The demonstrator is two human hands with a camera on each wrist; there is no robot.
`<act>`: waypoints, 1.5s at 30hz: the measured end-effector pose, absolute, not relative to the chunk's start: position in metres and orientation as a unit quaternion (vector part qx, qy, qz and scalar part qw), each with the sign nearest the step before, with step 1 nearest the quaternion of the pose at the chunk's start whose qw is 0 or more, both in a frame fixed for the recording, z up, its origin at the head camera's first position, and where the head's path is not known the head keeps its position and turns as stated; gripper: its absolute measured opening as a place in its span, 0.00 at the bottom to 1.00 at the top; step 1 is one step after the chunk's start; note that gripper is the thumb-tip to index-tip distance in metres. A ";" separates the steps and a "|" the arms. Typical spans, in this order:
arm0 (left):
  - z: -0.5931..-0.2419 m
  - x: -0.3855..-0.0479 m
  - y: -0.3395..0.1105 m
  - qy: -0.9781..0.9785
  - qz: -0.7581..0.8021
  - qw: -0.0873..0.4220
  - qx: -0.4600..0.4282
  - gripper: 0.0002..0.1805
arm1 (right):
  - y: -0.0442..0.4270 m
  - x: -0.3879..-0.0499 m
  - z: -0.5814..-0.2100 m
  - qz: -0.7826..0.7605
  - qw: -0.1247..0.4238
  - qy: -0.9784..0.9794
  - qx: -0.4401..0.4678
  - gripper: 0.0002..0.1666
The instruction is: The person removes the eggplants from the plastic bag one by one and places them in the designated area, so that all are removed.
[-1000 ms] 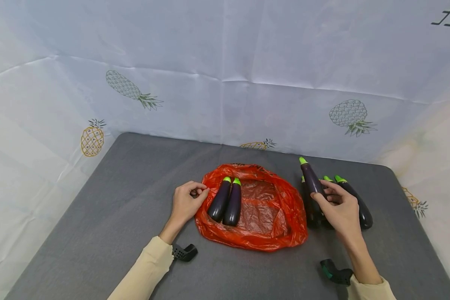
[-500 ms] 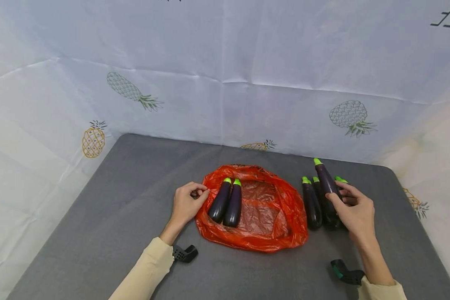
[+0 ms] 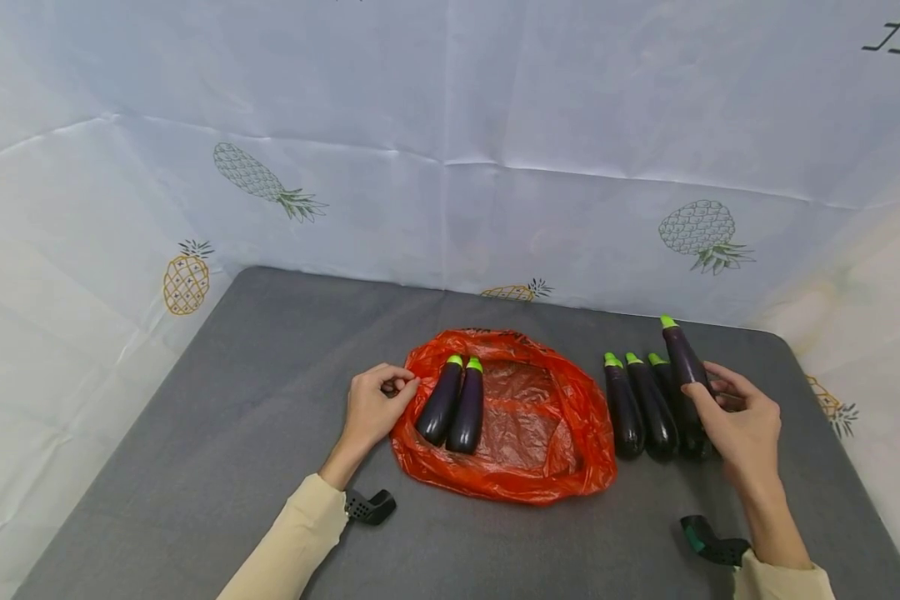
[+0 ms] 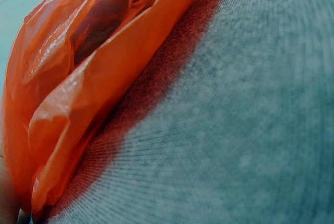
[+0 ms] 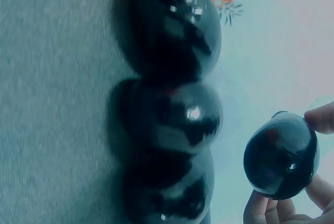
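My right hand [image 3: 746, 425] grips an eggplant [image 3: 684, 354] between thumb and fingers, its green stem end pointing away. In the right wrist view that eggplant [image 5: 282, 156] hangs apart from a row of eggplants [image 5: 175, 114]. Three eggplants [image 3: 654, 412] lie side by side under and left of it in the head view. My left hand [image 3: 372, 408] pinches the left rim of an open red plastic bag [image 3: 585, 475], whose folds [image 4: 99, 88] fill the upper left of the left wrist view. Two eggplants [image 3: 465, 408] rest inside the bag, on its left side.
The grey table [image 3: 217, 433] reaches back to a pale curtain [image 3: 555, 108] printed with pineapples. The bag's right rim is close beside the leftmost eggplant of the row. Black devices [image 3: 371, 507] are strapped at both wrists.
My right hand has moved rightward with its eggplant, passing over the row, so the eggplants at the left now show fully. The left hand and the bag have stayed in place.
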State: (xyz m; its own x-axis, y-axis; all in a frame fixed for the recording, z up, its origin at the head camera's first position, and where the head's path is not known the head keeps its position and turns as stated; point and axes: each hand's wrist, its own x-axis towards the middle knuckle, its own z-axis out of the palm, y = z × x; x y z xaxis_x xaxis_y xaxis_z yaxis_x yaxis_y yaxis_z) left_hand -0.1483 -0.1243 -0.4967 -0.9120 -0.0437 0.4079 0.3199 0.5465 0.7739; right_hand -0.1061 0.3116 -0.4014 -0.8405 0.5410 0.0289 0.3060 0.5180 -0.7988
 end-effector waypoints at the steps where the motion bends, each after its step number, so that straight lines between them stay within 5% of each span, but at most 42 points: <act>1: -0.497 -0.148 -0.124 -0.858 -0.469 0.193 -0.080 0.03 | 0.314 -0.107 -0.402 0.426 0.140 -0.859 -0.249 0.29; 22: -0.497 -0.149 -0.124 -0.861 -0.460 0.200 -0.083 0.03 | 0.342 -0.110 -0.404 0.417 0.160 -0.843 -0.301 0.29; 45: -0.498 -0.148 -0.125 -0.860 -0.463 0.198 -0.085 0.04 | 0.387 -0.105 -0.412 0.380 0.103 -0.859 -0.326 0.35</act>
